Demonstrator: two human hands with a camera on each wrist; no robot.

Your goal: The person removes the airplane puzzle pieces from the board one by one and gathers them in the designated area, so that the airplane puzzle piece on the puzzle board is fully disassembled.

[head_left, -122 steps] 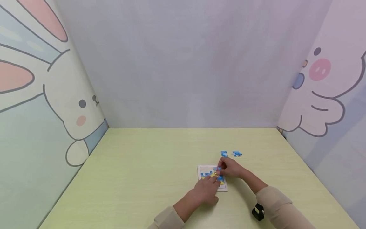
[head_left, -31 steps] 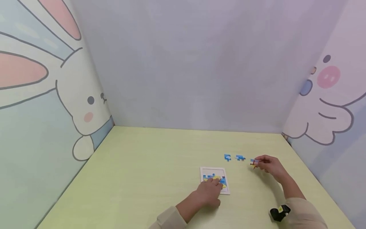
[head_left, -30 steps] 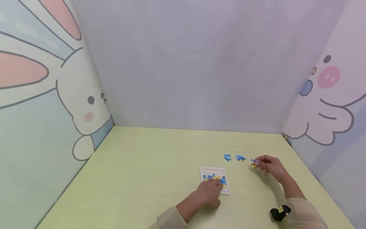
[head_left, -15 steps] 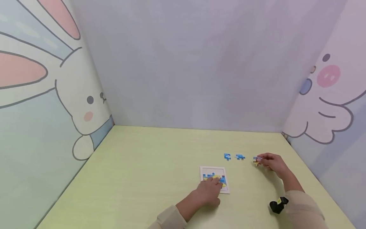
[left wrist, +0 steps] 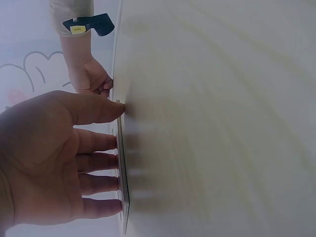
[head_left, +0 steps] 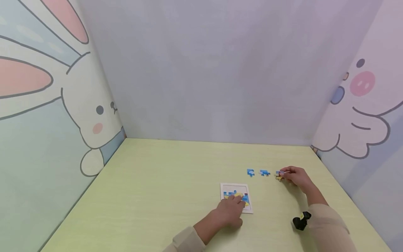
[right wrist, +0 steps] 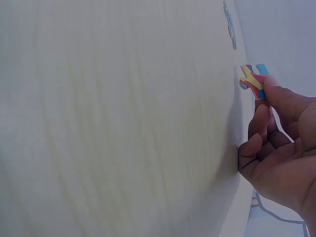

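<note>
i hold one puzzle piece (right wrist: 254, 80) between the thumb and fingertips of my right hand (head_left: 299, 176); the remaining fingers curl in toward the palm. the piece is thin, printed in yellow, red and blue, with knobs and notches along its outline. it is located at the right of the table (head_left: 157, 196), tilted in the grip; whether its lower edge touches the surface, i cannot tell.

two loose pieces, a left loose piece (head_left: 250, 172) and a middle loose piece (head_left: 264, 173), lie flat beside it in a row, apart from each other, both mainly blue with white areas.

my left hand (head_left: 229, 211) grips nothing: its fingers extend straight, fingertips resting on the puzzle frame (head_left: 235, 184). the frame has a white border and a thin dark inner line. its far portion is bare white; the nearer portion contains joined pieces (head_left: 231, 193) in blue and yellow, partly hidden under my fingers.
</note>
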